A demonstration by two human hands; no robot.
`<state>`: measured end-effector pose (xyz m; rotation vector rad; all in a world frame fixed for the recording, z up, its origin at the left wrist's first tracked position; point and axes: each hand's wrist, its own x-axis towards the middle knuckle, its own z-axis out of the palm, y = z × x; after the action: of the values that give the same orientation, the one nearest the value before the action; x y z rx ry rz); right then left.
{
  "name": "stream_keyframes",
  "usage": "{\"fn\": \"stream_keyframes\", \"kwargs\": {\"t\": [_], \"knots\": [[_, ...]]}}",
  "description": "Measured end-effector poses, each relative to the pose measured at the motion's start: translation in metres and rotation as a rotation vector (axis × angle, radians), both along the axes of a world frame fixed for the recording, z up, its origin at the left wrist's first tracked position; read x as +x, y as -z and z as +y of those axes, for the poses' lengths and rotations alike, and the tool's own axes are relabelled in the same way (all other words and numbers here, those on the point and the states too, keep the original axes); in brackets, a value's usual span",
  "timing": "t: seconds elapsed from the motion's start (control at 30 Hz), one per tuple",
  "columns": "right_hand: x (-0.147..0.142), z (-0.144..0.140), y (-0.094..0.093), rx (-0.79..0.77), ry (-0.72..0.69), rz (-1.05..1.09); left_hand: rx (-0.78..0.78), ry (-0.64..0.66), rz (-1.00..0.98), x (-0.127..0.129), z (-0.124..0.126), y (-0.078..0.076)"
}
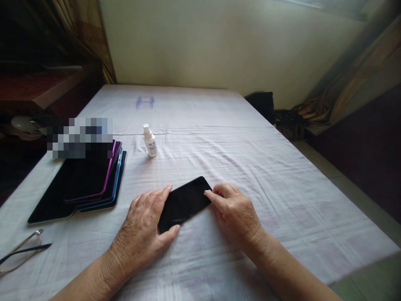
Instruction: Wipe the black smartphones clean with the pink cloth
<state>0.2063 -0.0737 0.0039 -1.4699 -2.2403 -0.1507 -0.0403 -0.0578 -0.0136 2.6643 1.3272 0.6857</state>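
A black-screened smartphone lies aslant on the cloth-covered table, screen up, its right end pointing away from me. My left hand grips its left end, with the index finger along the far edge and the thumb on the near edge. At the right end, my right hand is closed, its fingers curled and one fingertip over the edge of the screen. The right thumb is mostly hidden. A small white bottle with a white cap stands upright beyond the phone.
Several stacked phones, one with a pink edge, lie at the left beside a blurred patch. Eyeglasses rest near the left edge. The pale checked tablecloth is wrinkled. A dark wooden cabinet stands behind left; a wall closes the far side.
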Motion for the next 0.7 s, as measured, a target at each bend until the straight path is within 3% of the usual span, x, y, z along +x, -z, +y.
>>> {"fn": "stream_keyframes", "kwargs": {"t": [0.23, 0.53, 0.7], "knots": [[0.009, 0.001, -0.001, -0.020, -0.177, 0.040, -0.006, 0.013, -0.009, -0.003, 0.002, -0.001], [0.009, 0.051, 0.009, 0.015, -0.262, 0.003, -0.048, 0.018, -0.017, -0.005, 0.004, -0.002], [0.012, 0.035, 0.008, 0.013, -0.296, 0.046, -0.036, 0.013, -0.028, -0.005, 0.003, -0.001]]}}
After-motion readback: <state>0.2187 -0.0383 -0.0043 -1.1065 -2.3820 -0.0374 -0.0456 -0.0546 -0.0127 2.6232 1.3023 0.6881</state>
